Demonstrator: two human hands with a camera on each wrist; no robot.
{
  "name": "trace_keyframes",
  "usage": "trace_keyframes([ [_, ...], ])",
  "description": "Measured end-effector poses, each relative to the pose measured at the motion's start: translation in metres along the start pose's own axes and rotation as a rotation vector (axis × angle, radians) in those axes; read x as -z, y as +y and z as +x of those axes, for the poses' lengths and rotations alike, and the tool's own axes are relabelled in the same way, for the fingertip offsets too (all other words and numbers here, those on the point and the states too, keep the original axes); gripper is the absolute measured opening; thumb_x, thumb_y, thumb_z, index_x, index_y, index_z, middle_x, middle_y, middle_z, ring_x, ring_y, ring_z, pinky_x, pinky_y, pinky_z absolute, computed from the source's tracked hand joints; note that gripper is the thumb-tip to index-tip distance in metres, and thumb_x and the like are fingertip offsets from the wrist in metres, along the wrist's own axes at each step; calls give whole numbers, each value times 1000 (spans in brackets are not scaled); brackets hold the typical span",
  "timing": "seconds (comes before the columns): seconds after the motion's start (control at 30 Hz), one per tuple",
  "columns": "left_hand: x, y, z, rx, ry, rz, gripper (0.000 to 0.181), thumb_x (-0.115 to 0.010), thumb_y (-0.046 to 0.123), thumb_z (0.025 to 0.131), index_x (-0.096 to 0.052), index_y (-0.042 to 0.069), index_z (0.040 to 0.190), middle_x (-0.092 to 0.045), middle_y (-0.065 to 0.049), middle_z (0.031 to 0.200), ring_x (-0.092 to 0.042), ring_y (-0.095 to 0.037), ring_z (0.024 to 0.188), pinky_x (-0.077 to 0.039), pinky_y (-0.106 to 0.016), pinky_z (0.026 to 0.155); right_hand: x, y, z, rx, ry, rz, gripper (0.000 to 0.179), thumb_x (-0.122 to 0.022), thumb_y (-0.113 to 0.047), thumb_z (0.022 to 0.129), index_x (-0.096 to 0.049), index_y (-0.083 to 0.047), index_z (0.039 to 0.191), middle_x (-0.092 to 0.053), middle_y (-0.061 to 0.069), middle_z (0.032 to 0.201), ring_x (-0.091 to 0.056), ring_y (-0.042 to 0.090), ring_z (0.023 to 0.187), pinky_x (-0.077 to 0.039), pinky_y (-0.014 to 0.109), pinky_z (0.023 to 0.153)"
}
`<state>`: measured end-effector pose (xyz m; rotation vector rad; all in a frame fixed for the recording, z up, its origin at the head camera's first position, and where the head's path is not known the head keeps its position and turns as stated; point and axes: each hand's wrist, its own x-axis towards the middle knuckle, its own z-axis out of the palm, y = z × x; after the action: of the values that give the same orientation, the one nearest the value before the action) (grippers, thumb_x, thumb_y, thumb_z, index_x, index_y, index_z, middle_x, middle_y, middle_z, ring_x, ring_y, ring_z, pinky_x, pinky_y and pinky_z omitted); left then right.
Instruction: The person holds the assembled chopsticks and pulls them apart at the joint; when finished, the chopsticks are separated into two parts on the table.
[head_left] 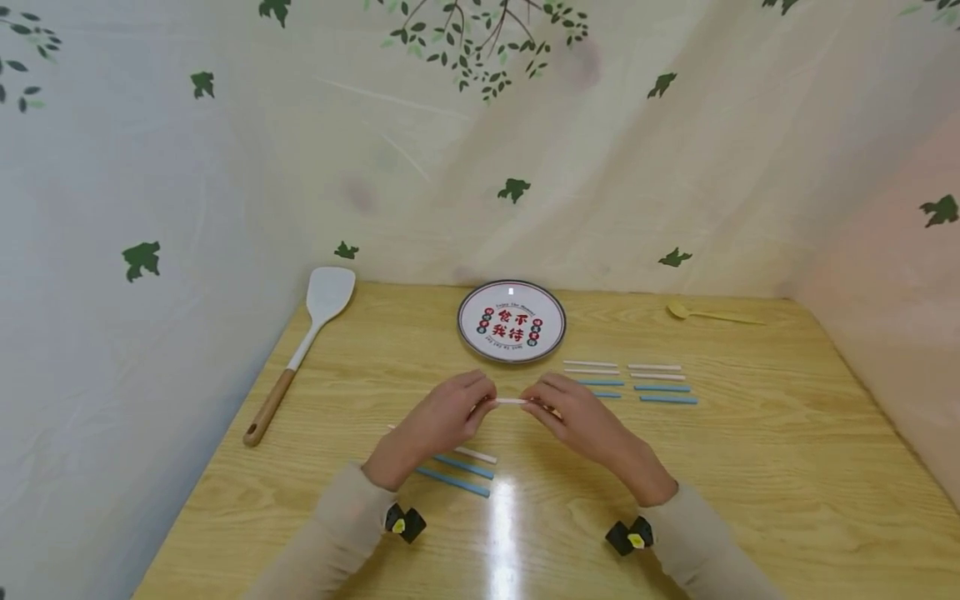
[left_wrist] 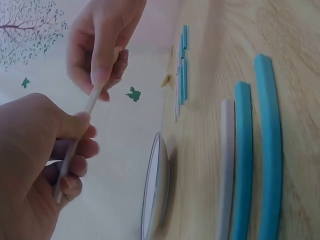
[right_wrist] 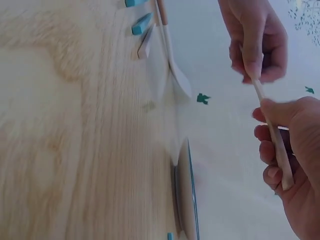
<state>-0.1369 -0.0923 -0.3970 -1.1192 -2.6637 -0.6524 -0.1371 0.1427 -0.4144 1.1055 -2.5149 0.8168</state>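
Our left hand (head_left: 442,418) and right hand (head_left: 585,421) pinch the white stick (head_left: 512,402), likely light and stiff, best held towards each end.

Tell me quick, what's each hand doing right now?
Left hand: closed, holding one end of a white stick.
Right hand: closed, holding the other end of the same white stick.

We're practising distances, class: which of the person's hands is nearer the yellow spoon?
Right. The right hand is left of the yellow spoon and closer to the head camera; the left hand is farther left.
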Motion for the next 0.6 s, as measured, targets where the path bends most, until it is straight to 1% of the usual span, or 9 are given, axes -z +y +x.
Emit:
trace_keyframes([
  [0.07, 0, 2, 2, 2, -32, 19, 7, -58, 17, 96, -62, 11, 94, -56, 4, 85, -47, -5, 71, -45, -20, 64, 0, -2, 2, 14, -8, -18, 7, -63, -17, 93, -65, -13, 98, -57, -6, 88, -50, 4, 76, -47, 19, 67],
  [0.13, 1, 4, 4, 5, -68, 20, 11, -56, 19, 97, -64, 11, 97, -58, 5, 87, -48, -5, 71, -45, -19, 65, 0, -4, 4, 21, -10, -24, 6, -63, -16, 93, -65, -12, 96, -57, -6, 86, -48, 4, 74, -46, 18, 66],
  [0.23, 2, 5, 6, 6, -104, -19, 14, -53, 19, 99, -64, 11, 99, -58, 5, 87, -47, -6, 70, -43, -20, 64, 0, -6, 5, 14, -8, -32, 4, -62, -17, 93, -64, -13, 95, -56, -6, 85, -47, 3, 73, -46, 19, 65],
  [0.3, 1, 4, 6, 3, -113, -62, 14, -51, 17, 99, -63, 10, 98, -57, 4, 86, -46, -7, 70, -42, -20, 63, 0, -7, 5, 12, -10, -36, 5, -61, -18, 94, -63, -13, 95, -56, -7, 85, -47, 4, 74, -46, 19, 66],
  [0.4, -1, 1, 5, -13, -98, -120, 12, -51, 15, 99, -61, 11, 94, -56, 2, 82, -43, -7, 68, -40, -19, 63, 0, -6, 5, 17, -14, -32, 6, -58, -18, 96, -62, -13, 95, -55, -7, 85, -46, 4, 74, -45, 20, 66],
  [0.47, -3, -1, 5, -32, -77, -148, 11, -52, 13, 99, -60, 11, 91, -56, 1, 79, -42, -6, 67, -39, -19, 62, -1, -5, 3, 27, -13, -21, 7, -57, -18, 96, -61, -13, 95, -54, -6, 86, -46, 4, 75, -45, 20, 67],
  [0.6, -8, -2, 4, -64, -27, -154, 13, -53, 11, 98, -59, 11, 87, -51, 3, 73, -40, -6, 65, -38, -19, 62, -1, -2, 0, 38, -14, 6, 11, -54, -20, 98, -60, -12, 94, -53, -7, 85, -45, 4, 76, -44, 20, 68],
])
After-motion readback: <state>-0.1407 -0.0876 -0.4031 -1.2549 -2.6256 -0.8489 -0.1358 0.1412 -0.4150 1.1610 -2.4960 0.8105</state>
